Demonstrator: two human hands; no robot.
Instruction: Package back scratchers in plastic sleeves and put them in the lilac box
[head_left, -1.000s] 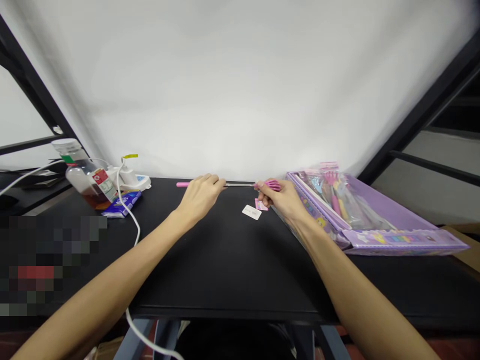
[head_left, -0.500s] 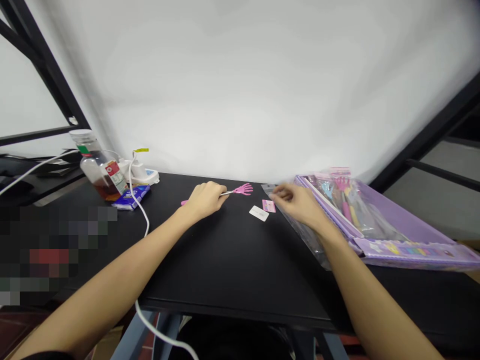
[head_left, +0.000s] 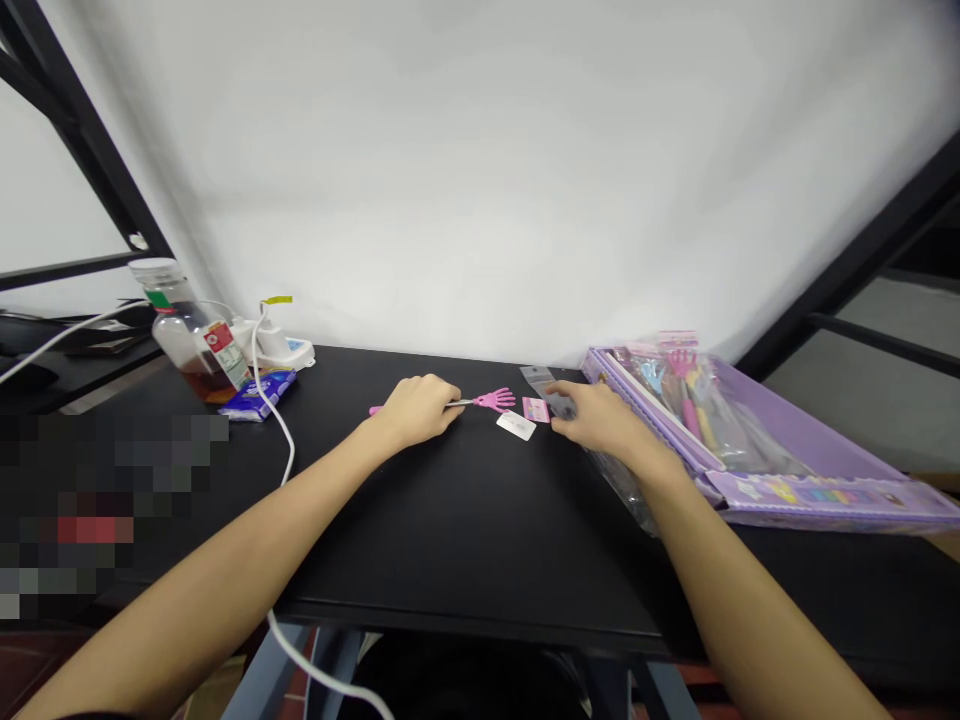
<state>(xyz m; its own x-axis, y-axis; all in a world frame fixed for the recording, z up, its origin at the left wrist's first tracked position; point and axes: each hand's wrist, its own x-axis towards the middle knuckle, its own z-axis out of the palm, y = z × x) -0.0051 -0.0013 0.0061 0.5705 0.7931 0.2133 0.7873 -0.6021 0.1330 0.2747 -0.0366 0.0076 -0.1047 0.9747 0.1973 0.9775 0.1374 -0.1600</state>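
My left hand [head_left: 418, 412] is closed round the metal rod of a pink back scratcher [head_left: 496, 400], low over the black table. The scratcher's hand-shaped head points right, and its pink handle end peeks out left of my hand. My right hand [head_left: 600, 425] is over a clear plastic bag [head_left: 537, 378], thumb and fingers apart, partly covering it; whether the fingertips touch the bag is unclear. Between the hands lie a small pink card [head_left: 535, 410] and a white card [head_left: 516, 426].
At the right, an open purple box [head_left: 817, 420] holds several bagged back scratchers [head_left: 686, 385]. To the left stand a jar [head_left: 199, 345] of brown liquid, a blue packet [head_left: 259, 395] and a power strip [head_left: 296, 355]. A white cable [head_left: 289, 440] runs over the table's [head_left: 480, 540] front edge.
My left hand and the back scratcher have shifted slightly right and down. My right hand has lowered towards the bag, its thumb and fingers now further apart.
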